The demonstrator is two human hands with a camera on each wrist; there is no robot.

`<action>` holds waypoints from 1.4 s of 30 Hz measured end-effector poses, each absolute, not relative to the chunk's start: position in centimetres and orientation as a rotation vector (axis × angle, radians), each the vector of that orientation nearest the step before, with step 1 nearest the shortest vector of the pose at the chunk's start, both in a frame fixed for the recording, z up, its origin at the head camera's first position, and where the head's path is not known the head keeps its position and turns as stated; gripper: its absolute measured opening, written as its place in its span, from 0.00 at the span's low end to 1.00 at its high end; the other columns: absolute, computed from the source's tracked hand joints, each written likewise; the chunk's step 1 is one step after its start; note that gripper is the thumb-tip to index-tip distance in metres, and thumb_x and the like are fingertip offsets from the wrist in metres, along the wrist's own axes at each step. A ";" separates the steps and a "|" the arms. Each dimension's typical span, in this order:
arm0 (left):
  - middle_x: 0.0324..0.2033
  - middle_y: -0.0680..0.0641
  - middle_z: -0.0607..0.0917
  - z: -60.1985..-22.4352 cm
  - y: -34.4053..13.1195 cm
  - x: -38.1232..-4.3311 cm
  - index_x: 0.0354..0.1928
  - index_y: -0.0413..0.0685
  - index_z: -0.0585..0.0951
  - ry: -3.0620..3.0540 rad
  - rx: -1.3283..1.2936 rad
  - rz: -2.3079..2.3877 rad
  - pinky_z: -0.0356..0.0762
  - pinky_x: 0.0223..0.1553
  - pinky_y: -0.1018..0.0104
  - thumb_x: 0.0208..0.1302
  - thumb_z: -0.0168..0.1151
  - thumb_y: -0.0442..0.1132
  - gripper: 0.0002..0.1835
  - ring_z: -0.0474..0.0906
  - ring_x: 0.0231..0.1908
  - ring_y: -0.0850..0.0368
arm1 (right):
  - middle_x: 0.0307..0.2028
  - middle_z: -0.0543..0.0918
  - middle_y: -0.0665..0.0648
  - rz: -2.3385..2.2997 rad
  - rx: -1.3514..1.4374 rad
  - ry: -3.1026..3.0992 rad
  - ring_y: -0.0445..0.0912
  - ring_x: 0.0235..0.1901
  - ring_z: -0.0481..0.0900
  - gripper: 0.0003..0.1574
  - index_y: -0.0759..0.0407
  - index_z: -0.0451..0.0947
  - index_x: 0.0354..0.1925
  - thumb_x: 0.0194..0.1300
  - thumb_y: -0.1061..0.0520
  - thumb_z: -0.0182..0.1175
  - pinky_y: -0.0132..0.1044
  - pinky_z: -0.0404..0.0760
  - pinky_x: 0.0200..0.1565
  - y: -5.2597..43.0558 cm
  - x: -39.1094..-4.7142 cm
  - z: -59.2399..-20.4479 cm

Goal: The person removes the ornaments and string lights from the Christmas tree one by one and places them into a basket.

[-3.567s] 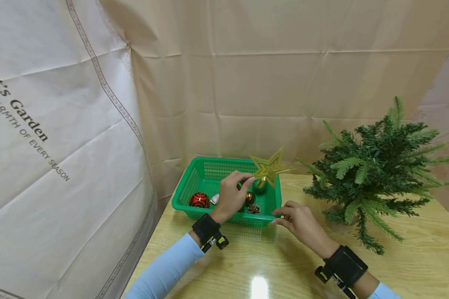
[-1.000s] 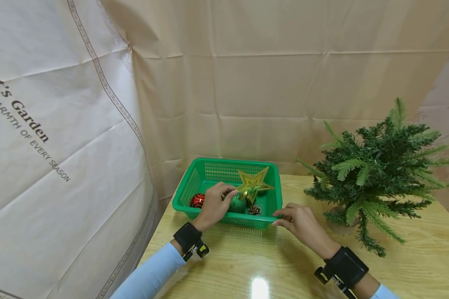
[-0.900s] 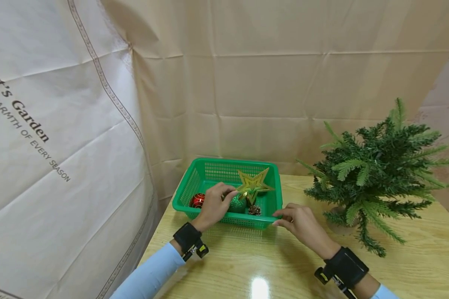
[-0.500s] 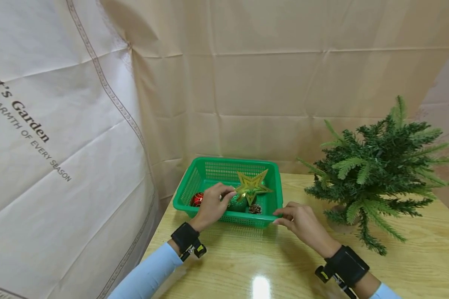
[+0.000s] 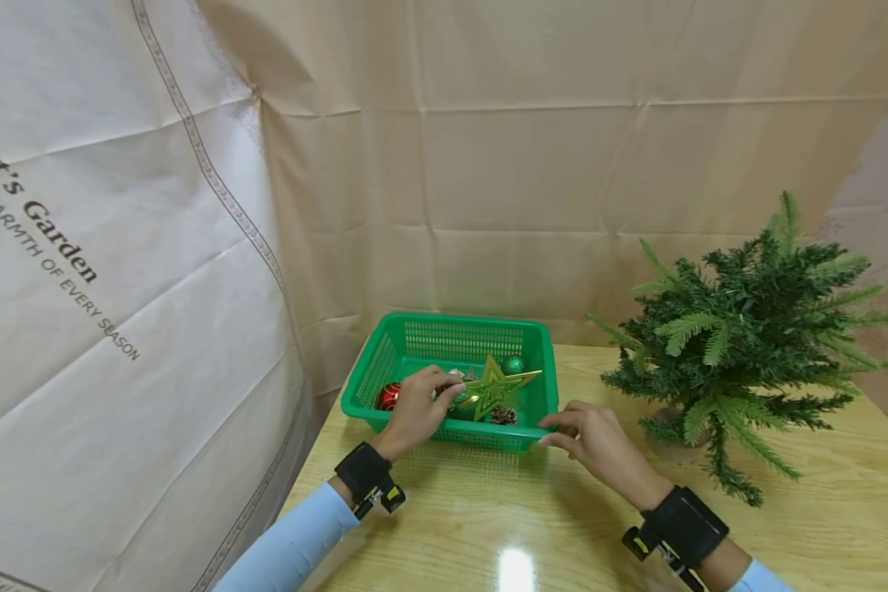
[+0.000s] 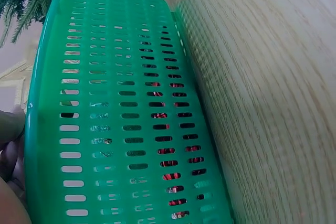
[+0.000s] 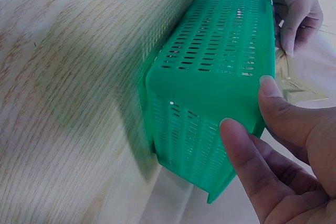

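Observation:
My left hand (image 5: 417, 407) reaches over the front of the green plastic basket (image 5: 521, 432) and pinches one point of a gold star ornament (image 5: 497, 386). The star slants low over the basket's right half. My right hand (image 5: 599, 444) pinches the rim at the near right corner, thumb and fingertips on it, also plain in the right wrist view. Inside lie a red ball (image 5: 388, 396), a pine cone (image 5: 503, 416) and a green glittery ball (image 5: 514, 364). Another green ball is partly hidden under the star. From the left wrist, mostly the basket's slotted side shows.
A small artificial Christmas tree (image 5: 740, 329) stands to the right of the basket on the wooden table (image 5: 599, 534). Beige cloth (image 5: 533, 181) hangs behind, and a white printed cloth (image 5: 118, 247) hangs at the left.
The left hand has moved left and lower, bringing the star down over the basket. In the last second the star has tilted, uncovering the back green ball. The right hand stays on the rim.

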State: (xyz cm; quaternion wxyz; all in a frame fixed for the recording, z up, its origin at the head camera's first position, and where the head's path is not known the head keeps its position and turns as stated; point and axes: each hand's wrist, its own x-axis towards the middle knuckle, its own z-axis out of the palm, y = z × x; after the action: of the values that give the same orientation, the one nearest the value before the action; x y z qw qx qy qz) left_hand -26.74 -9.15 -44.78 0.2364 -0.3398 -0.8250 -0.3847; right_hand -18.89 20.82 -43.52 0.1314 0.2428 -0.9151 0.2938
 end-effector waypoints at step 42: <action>0.32 0.53 0.81 -44.8 -9.9 -26.2 0.39 0.47 0.89 -2.340 -0.955 -0.971 0.70 0.36 0.61 0.72 0.66 0.36 0.04 0.75 0.33 0.49 | 0.32 0.79 0.44 0.824 0.704 -2.635 0.32 0.27 0.75 0.12 0.56 0.90 0.44 0.60 0.59 0.75 0.31 0.76 0.27 21.0 -18.7 -43.6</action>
State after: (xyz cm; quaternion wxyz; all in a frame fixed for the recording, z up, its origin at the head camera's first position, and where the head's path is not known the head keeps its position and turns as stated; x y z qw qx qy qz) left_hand -26.22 -9.91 -44.75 0.2156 -0.3444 -0.8440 -0.3502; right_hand -18.74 21.03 -43.57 0.1459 0.2446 -0.9149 0.2862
